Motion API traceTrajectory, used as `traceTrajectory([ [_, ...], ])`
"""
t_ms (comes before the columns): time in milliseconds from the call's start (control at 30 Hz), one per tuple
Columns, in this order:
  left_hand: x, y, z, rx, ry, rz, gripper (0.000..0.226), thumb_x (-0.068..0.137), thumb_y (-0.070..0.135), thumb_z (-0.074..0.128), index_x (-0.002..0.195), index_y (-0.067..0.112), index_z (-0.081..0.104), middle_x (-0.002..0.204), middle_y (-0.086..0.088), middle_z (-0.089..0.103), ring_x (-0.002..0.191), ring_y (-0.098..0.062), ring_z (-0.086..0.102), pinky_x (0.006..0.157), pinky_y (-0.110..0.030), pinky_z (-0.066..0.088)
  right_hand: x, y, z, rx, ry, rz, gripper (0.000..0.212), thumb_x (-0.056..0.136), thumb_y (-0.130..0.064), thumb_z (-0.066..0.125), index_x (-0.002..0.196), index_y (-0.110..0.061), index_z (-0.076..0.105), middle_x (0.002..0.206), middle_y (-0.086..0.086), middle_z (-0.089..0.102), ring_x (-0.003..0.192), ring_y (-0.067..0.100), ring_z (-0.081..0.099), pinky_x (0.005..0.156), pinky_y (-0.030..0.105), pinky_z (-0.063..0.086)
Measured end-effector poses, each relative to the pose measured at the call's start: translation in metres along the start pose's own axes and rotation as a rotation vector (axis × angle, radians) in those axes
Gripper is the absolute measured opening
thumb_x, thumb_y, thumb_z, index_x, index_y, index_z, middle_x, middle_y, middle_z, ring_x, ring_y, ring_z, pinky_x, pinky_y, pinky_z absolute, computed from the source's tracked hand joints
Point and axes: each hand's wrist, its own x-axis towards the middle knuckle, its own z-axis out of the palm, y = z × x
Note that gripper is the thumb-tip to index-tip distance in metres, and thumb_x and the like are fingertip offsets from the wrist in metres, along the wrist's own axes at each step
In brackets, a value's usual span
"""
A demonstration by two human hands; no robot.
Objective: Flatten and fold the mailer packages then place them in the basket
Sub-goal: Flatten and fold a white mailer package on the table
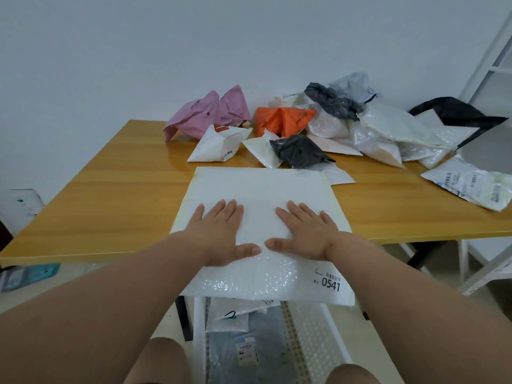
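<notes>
- The white bubble mailer is laid at the worktop's near edge, its labelled end hanging over that edge.
- It is pressed flat by the left hand and right hand, fingers straight and spread, thumbs nearly touching, nothing gripped.
- Air is best pushed outward from the middle toward the open end, with even palm pressure, before any fold is made.
- The white basket is seen below the near edge, mailers already inside.
- Crumpled mailers are piled toward the far right corner.
</notes>
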Motion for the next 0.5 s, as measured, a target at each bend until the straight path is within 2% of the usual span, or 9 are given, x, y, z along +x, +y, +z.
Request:
traceTrajectory([
  [167, 0.001, -0.001, 0.001, 0.026, -0.008, 0.029, 0.084, 0.082, 0.081, 0.015, 0.149, 0.043, -0.020, 0.162, 0.000, -0.021, 0.149, -0.022, -0.019, 0.119, -0.053, -0.008, 0.000, 0.000, 0.001, 0.002, 0.006, 0.001, 0.091, 0.084, -0.082, 0.030, 0.155, -0.039, -0.005, 0.163, -0.008, -0.016, 0.150, 0.014, -0.015, 0.121, 0.048, -0.006],
  [333, -0.001, -0.002, 0.000, -0.010, 0.024, 0.031, 0.077, 0.084, 0.079, 0.017, 0.149, 0.050, -0.012, 0.163, 0.001, -0.015, 0.150, -0.022, -0.015, 0.120, -0.052, -0.007, -0.003, -0.003, -0.003, 0.000, 0.003, 0.013, 0.089, 0.085, -0.080, 0.031, 0.155, -0.038, -0.003, 0.163, -0.008, -0.015, 0.150, 0.016, -0.013, 0.120, 0.050, -0.006],
  [400, -0.005, -0.001, -0.001, -0.023, 0.100, 0.025, 0.076, 0.085, 0.079, 0.023, 0.151, 0.050, -0.001, 0.164, 0.002, -0.005, 0.150, -0.025, -0.007, 0.121, -0.051, 0.000, -0.007, -0.007, -0.008, -0.024, 0.041, 0.027, 0.086, 0.085, -0.079, 0.035, 0.155, -0.040, 0.005, 0.164, -0.007, -0.010, 0.151, 0.022, -0.008, 0.120, 0.053, -0.004],
  [500, -0.011, 0.002, -0.003, -0.027, 0.207, 0.001, 0.075, 0.085, 0.078, 0.031, 0.152, 0.045, 0.016, 0.157, 0.001, 0.016, 0.145, -0.025, 0.013, 0.118, -0.045, 0.016, -0.012, -0.013, -0.016, -0.050, 0.173, 0.018, 0.078, 0.081, -0.077, 0.046, 0.148, -0.045, 0.024, 0.159, -0.001, 0.011, 0.144, 0.029, 0.013, 0.119, 0.050, 0.008],
])
